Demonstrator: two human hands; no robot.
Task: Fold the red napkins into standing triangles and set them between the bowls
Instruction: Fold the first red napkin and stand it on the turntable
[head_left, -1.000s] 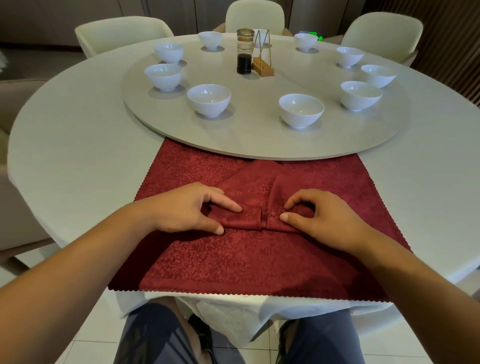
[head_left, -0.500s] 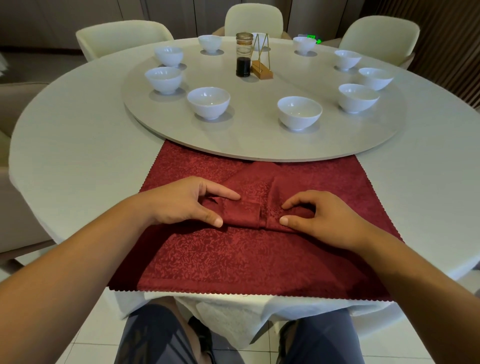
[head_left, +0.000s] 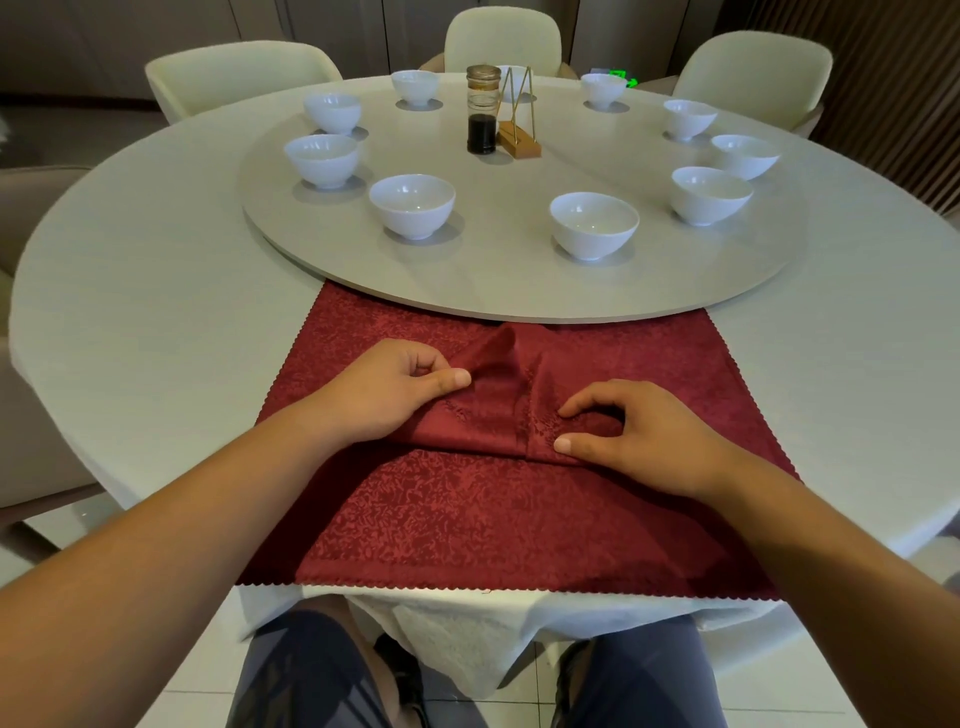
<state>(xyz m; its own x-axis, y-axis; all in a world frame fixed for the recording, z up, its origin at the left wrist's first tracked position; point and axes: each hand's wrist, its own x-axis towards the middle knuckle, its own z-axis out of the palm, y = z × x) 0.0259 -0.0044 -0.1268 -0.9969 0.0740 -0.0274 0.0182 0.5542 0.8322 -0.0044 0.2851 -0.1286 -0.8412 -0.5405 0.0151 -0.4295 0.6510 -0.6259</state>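
Round white table (head_left: 130, 312), and at its near edge lies the red napkin (head_left: 493, 519), spread flat. Left hand (head_left: 384, 395) pinches a raised fold between thumb and curled fingers; right hand (head_left: 639, 431) pinches the pleat just beside it, thumb and forefinger. Beyond, white bowls (head_left: 594, 224) ring the turntable (head_left: 519, 280).

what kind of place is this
Probably a restaurant's private dining room: a big round table with a turntable ringed by white bowls, padded chairs around it, and a red napkin mid-fold.
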